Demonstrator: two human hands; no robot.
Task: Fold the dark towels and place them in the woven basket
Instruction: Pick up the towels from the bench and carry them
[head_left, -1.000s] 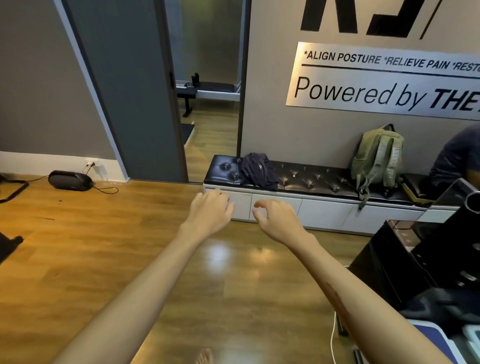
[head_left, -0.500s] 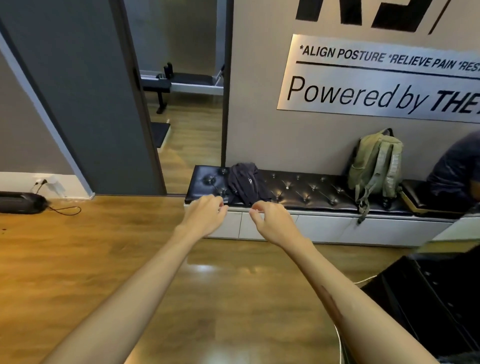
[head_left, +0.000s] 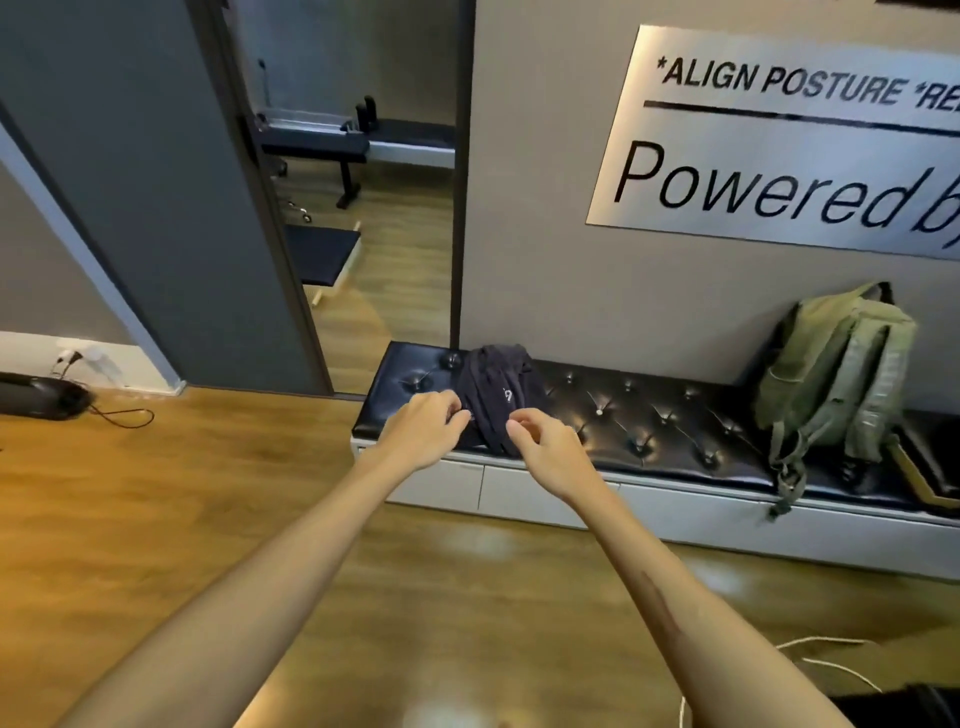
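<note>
Head view: your left hand and right hand reach out empty, fingers loosely curled, just short of the dark towel bunched on the tabletop, at 12 o'clock.
Risk: a one-layer pinch drags the bundle off the edge.
Count: one towel, one backpack at 2 o'clock, no basket visible.

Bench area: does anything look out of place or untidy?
The dark towel lies crumpled in a heap on the black bench, unfolded, and no woven basket is in view. Both hands hover near it, holding nothing.
</note>
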